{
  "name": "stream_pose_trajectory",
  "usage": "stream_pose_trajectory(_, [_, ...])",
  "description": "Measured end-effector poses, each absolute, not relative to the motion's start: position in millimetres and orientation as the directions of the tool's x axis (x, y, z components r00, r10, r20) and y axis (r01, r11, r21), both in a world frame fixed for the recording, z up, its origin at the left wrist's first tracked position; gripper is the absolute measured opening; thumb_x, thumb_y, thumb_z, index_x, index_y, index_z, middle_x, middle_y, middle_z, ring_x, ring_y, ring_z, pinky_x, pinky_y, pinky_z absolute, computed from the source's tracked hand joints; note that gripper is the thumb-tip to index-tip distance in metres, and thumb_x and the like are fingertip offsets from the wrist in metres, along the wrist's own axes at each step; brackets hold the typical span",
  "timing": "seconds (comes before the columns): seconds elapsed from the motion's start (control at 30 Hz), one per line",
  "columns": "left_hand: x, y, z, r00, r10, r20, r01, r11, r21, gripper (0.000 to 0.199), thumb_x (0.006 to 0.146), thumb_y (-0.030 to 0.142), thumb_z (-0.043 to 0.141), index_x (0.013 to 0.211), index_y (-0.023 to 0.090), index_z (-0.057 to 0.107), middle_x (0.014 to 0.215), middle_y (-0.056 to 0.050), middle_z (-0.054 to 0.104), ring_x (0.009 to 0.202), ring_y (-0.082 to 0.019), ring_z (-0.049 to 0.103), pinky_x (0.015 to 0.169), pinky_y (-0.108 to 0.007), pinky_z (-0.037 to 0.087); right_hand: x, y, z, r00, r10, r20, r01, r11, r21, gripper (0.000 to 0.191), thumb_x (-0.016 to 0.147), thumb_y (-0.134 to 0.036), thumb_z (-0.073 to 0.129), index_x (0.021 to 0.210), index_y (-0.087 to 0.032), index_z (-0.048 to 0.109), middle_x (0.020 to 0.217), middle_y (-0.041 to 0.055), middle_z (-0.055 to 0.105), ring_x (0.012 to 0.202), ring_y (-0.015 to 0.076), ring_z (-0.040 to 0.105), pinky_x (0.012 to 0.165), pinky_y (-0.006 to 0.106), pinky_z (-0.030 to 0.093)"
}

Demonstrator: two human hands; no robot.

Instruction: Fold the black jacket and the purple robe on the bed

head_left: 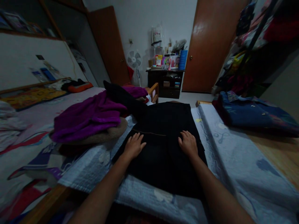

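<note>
Pale blue cloth (233, 152) beneath a black garment (158, 155)

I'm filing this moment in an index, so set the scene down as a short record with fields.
Left hand: the left hand, palm down on the black garment
Right hand: the right hand, palm down on the same garment
Garment: spread on a pale blue cloth, a thin orange-brown line across it
To the left: a purple garment in a heap
To the right: a folded denim garment
Background: a fan, a dark cabinet
Light: dim
</note>
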State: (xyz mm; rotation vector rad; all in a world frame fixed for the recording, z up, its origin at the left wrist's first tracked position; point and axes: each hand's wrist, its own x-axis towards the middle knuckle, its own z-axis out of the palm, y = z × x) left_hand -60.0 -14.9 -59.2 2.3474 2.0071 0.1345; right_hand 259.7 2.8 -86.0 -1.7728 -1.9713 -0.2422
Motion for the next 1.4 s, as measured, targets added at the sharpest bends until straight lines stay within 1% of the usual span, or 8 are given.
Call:
stream_pose_trajectory(0.13, [-40, -11, -63, 0.154, 0.987, -0.046, 0.98, -0.147, 0.136, 0.061, 0.091, 0.054, 0.044, 0.144, 0.025, 0.04, 0.156, -0.014, 0.027, 0.145, -0.032, 0.021, 0.113, -0.053, 0.02, 260, 4, -87, -0.043, 0.895, 0.445, 0.971, 0.141, -0.191, 0.037, 0.091, -0.03, 0.045, 0.119, -0.012, 0.062, 0.129, 0.0144, 0.06, 0.127, 0.0274, 0.047, 0.105, 0.042, 0.032])
stream_pose_trajectory(0.3, [-30, 2, -49, -0.032, 0.999, -0.03, 0.986, 0.037, 0.162, 0.064, 0.085, 0.056, 0.053, 0.138, 0.022, 0.047, 0.151, -0.021, 0.036, 0.141, -0.04, 0.027, 0.108, -0.057, 0.026, 261, 5, -90, -0.053, 0.888, 0.457, 0.972, 0.151, -0.18, 0.037, 0.091, -0.03, 0.046, 0.119, -0.012, 0.062, 0.129, 0.0142, 0.06, 0.127, 0.0276, 0.047, 0.106, 0.042, 0.032])
stream_pose_trajectory(0.43, [-23, 23, -22, -0.062, 0.979, 0.194, 0.963, 0.008, 0.269, 0.06, 0.081, 0.037, 0.061, 0.136, 0.019, 0.045, 0.155, -0.019, 0.026, 0.142, -0.036, 0.025, 0.11, -0.05, 0.029, 262, 6, -92, -0.061, 0.891, 0.45, 0.973, 0.153, -0.171, 0.038, 0.091, -0.03, 0.046, 0.12, -0.012, 0.061, 0.129, 0.0147, 0.06, 0.127, 0.028, 0.047, 0.105, 0.042, 0.032])
stream_pose_trajectory(0.67, [-22, 79, 54, -0.374, 0.815, 0.442, 0.81, 0.055, 0.584, 0.058, 0.076, 0.027, 0.065, 0.13, 0.019, 0.045, 0.155, -0.018, 0.012, 0.145, -0.036, 0.015, 0.114, -0.047, 0.023, 261, 5, -91, -0.057, 0.893, 0.447, 0.975, 0.146, -0.168, 0.038, 0.091, -0.029, 0.046, 0.121, -0.011, 0.061, 0.129, 0.0148, 0.06, 0.128, 0.0286, 0.047, 0.106, 0.043, 0.032])
stream_pose_trajectory(0.83, [-32, 115, 87, -0.57, 0.754, 0.326, 0.652, 0.174, 0.738, 0.068, 0.074, 0.027, 0.067, 0.134, 0.018, 0.036, 0.152, -0.023, 0.015, 0.14, -0.037, 0.026, 0.111, -0.048, 0.027, 260, 4, -89, -0.056, 0.886, 0.46, 0.973, 0.151, -0.174, 0.037, 0.091, -0.029, 0.047, 0.119, -0.011, 0.062, 0.128, 0.0145, 0.061, 0.127, 0.0288, 0.048, 0.105, 0.042, 0.033])
stream_pose_trajectory(1.13, [-43, 157, 91, -0.734, 0.637, 0.237, 0.503, 0.276, 0.819, 0.069, 0.072, 0.028, 0.063, 0.135, 0.025, 0.036, 0.15, -0.016, 0.024, 0.138, -0.035, 0.031, 0.11, -0.049, 0.028, 258, 3, -87, -0.027, 0.892, 0.451, 0.969, 0.135, -0.209, 0.036, 0.091, -0.028, 0.046, 0.118, -0.012, 0.063, 0.129, 0.0149, 0.06, 0.127, 0.0286, 0.048, 0.106, 0.044, 0.032])
stream_pose_trajectory(1.3, [-52, 163, 97, -0.739, 0.656, 0.156, 0.456, 0.316, 0.832, 0.056, 0.072, 0.025, 0.06, 0.126, 0.014, 0.049, 0.135, -0.022, 0.041, 0.124, -0.04, 0.046, 0.099, -0.05, 0.041, 257, 1, -85, -0.017, 0.895, 0.446, 0.967, 0.128, -0.22, 0.036, 0.091, -0.028, 0.046, 0.118, -0.013, 0.063, 0.13, 0.0147, 0.06, 0.128, 0.0284, 0.048, 0.106, 0.045, 0.033])
stream_pose_trajectory(1.4, [-43, 156, 97, -0.681, 0.702, 0.209, 0.517, 0.258, 0.816, 0.055, 0.072, 0.022, 0.059, 0.126, 0.015, 0.049, 0.136, -0.018, 0.043, 0.122, -0.037, 0.048, 0.101, -0.048, 0.04, 257, 1, -85, -0.017, 0.895, 0.446, 0.967, 0.127, -0.219, 0.036, 0.091, -0.028, 0.046, 0.119, -0.012, 0.062, 0.13, 0.0148, 0.06, 0.128, 0.0285, 0.047, 0.107, 0.044, 0.032])
